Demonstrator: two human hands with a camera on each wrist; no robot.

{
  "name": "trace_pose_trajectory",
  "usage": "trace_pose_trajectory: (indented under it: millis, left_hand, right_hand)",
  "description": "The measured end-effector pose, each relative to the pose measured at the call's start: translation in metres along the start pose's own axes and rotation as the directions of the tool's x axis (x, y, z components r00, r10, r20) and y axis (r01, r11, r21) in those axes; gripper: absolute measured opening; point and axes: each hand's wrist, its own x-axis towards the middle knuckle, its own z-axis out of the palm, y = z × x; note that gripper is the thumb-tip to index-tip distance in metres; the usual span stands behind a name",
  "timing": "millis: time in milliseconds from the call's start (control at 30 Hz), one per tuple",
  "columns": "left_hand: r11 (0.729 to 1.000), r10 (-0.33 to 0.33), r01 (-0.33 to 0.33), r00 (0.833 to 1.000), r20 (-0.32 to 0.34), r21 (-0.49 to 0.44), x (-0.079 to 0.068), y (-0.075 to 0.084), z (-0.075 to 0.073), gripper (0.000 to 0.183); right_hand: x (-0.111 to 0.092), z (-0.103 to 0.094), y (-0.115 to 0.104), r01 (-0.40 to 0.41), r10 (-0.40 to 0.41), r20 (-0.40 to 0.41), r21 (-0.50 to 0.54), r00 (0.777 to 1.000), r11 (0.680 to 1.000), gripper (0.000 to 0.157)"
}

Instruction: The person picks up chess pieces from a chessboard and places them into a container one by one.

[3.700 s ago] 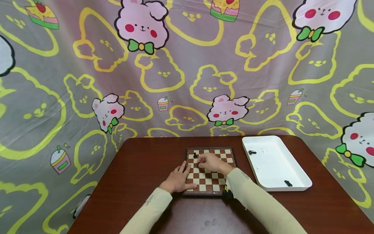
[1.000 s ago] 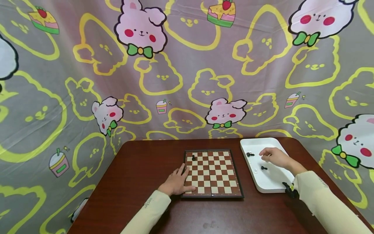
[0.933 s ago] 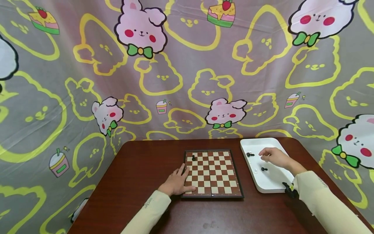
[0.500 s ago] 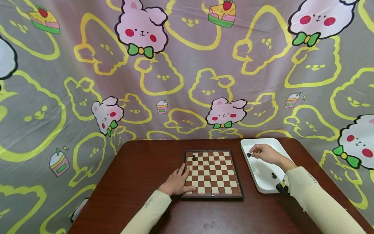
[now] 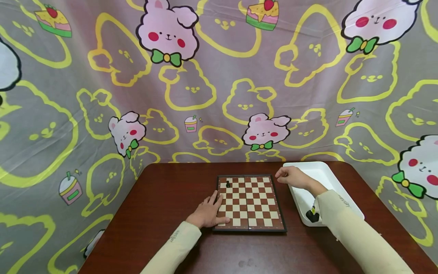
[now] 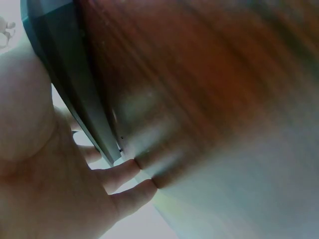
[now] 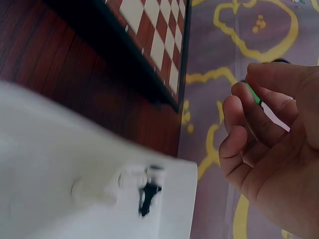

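A brown-and-cream chessboard [image 5: 254, 213] lies unfolded on the table, with one black chess piece [image 5: 227, 183] near its far left corner. My left hand [image 5: 205, 214] rests at the board's left edge, fingers spread and thumb over its near corner. My right hand [image 5: 295, 177] hovers above the far left wall of the white tray [image 5: 330, 182], just right of the board. Its thumb and index tips come together in the right wrist view; whether something small is between them I cannot tell. A blurred black chess piece [image 7: 148, 196] lies inside the tray beside a pale shape.
The dark red-brown table [image 5: 171, 194] extends left of the board and in front of it. A cartoon-printed curtain [image 5: 212, 95] hangs behind it and along both sides. A black wrist camera [image 5: 312, 215] sits under the right cuff, over the tray.
From fingering a black chess piece on the board, my right hand went to the tray, then left over its wall. That piece is gone from the board. My left hand has stayed put.
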Motion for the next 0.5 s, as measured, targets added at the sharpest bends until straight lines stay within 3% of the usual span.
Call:
trace_pose_trajectory:
  millis: [500]
  left_hand:
    - [1.0,-0.003,0.003,1.0,-0.001,-0.029,0.0,0.0,0.001,0.095]
  right_hand:
    - [0.037,0.044,-0.044,-0.008,0.006,0.07,0.037,0.998,0.999,0.014]
